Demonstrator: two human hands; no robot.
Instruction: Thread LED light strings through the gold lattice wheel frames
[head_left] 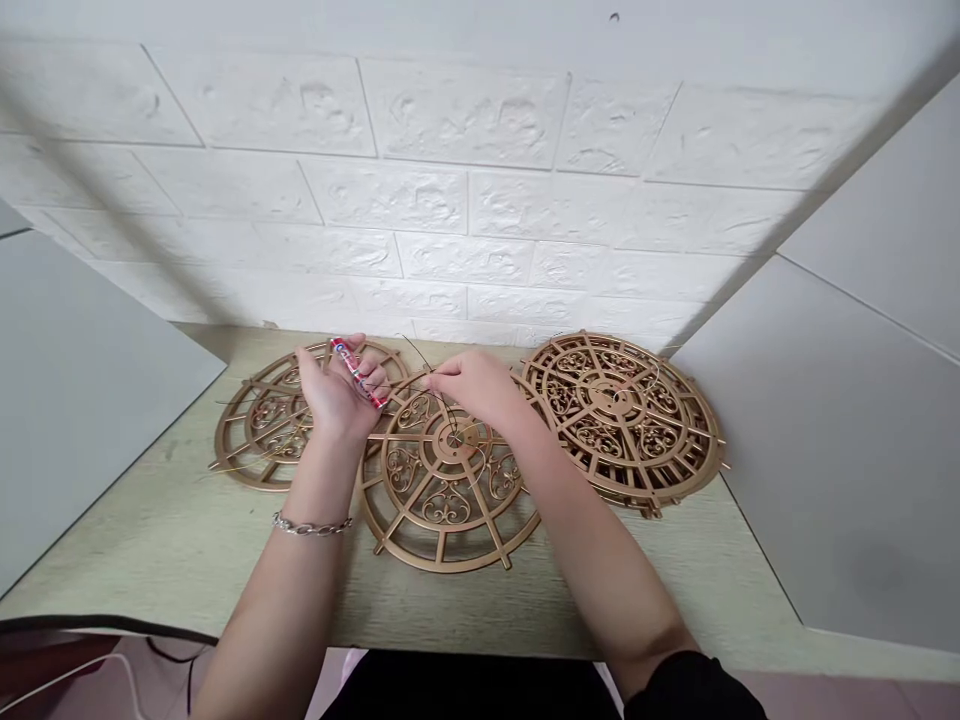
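My left hand is turned palm up over the left gold disc, fingers curled round a red and white printed tube. My right hand pinches at the upper rim of the middle gold openwork disc. Thin dark wires run from near its fingertips to that disc's hub; whether the fingers grip wire or rim is too small to tell. Scroll patterns fill the disc between its spokes and rings.
Another gold disc lies at the left, partly under my left hand. A stack of similar discs stands at the right, with thin wires on top. Behind the pale wooden table rises a white brick-patterned wall; grey panels flank both sides.
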